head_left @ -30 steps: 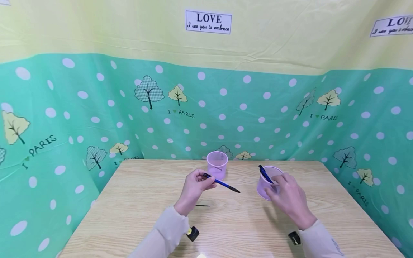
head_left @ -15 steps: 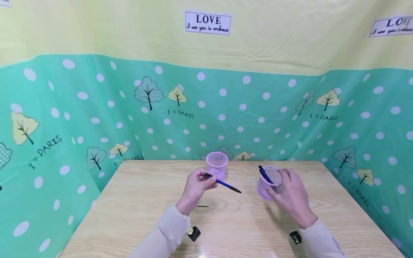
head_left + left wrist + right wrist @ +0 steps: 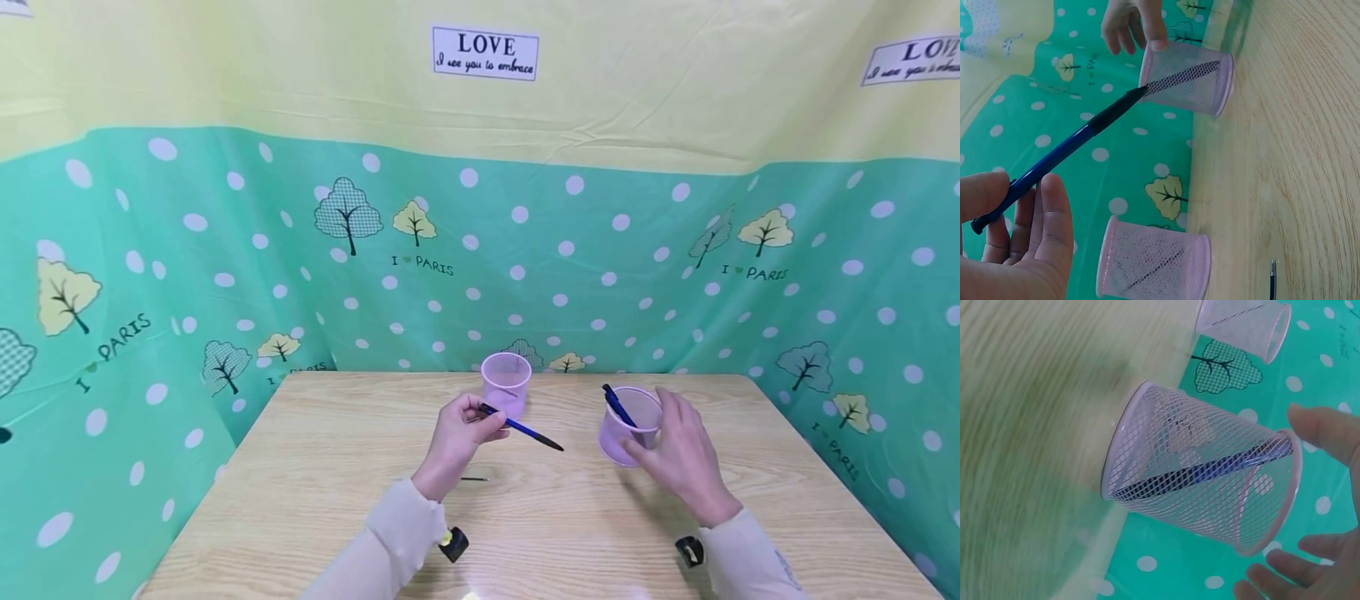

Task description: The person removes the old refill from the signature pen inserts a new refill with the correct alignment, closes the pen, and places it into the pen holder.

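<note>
My left hand [image 3: 459,437] pinches a blue pen [image 3: 534,435] near its end between thumb and fingers, black grip slanting down toward the right. A pink mesh pen cup [image 3: 615,442] stands upright to its right, with another blue pen [image 3: 617,406] leaning inside, also seen through the mesh in the right wrist view. Beside that cup's right side is my right hand [image 3: 682,454], fingers spread and nothing held; its thumb [image 3: 1319,428] is right at the rim. A second pink mesh cup [image 3: 1154,262] stands behind my left hand, with a thin dark stick inside.
On the wooden table [image 3: 337,517] a thin pen refill [image 3: 1273,278] with a metal tip lies near my left wrist. A green and yellow printed curtain [image 3: 420,325] hangs along the table's back and sides.
My right hand's fingers have come out of the right cup's mouth and shifted slightly right, to its edge. The left hand, still pinching the pen, has drifted a little right.
</note>
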### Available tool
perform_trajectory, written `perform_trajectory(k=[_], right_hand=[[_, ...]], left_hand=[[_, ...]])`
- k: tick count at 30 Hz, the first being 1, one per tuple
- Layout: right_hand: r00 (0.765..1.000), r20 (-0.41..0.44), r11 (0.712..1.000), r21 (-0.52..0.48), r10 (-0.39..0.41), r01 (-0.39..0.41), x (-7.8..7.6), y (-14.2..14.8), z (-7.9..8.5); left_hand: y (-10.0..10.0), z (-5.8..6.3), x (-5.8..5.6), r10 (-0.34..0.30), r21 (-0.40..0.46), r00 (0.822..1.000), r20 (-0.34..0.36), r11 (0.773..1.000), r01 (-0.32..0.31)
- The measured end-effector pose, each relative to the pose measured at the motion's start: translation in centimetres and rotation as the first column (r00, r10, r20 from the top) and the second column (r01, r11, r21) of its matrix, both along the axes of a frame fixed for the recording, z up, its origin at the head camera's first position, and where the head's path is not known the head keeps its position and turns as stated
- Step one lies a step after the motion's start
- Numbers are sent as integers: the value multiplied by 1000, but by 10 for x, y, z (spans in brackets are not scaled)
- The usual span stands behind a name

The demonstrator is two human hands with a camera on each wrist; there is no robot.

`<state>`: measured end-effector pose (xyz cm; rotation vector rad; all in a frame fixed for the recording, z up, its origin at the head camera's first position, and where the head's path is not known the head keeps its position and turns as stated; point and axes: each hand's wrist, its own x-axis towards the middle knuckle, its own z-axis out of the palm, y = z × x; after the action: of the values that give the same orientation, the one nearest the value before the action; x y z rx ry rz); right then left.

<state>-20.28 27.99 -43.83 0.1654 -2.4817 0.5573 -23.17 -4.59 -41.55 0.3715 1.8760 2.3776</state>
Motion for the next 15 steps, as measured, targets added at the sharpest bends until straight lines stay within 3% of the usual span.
perform_trajectory(k=[9,15], right_hand=[[987,162,998,-70,8,4,-5,8,-3],[975,222,991,-130,15,15,-6,11,-5]], left_hand=[[2,1,1,-1,-11,1000,0,1000,1],[3,0,1,4,-19,1000,2,1000,-4]])
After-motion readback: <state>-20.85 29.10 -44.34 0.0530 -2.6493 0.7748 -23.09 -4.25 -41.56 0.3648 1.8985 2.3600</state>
